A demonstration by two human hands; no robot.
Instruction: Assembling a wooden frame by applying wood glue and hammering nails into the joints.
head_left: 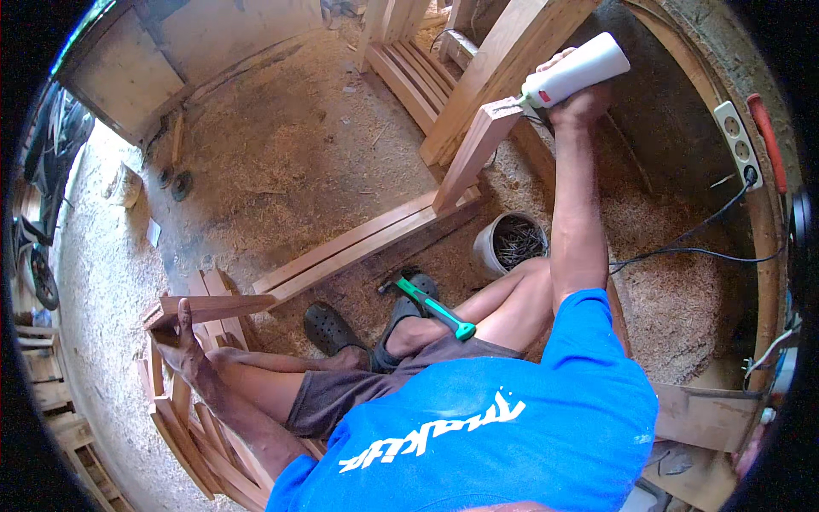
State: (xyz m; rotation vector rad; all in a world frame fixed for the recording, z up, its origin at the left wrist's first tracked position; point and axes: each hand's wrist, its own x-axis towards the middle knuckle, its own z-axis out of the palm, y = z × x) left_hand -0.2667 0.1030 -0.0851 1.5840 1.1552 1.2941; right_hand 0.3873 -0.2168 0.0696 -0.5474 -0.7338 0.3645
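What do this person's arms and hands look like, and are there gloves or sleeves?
The left hand and right hand wear no gloves, and the forearms are bare. The short sleeves are bright blue, part of a shirt with white lettering.

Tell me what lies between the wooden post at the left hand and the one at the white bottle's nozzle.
Long wooden rails run between the left post and the right post, as the head view shows.

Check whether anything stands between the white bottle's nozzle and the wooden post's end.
Nothing visible does: the right hand holds the bottle tilted, its nozzle right at the end of the post.
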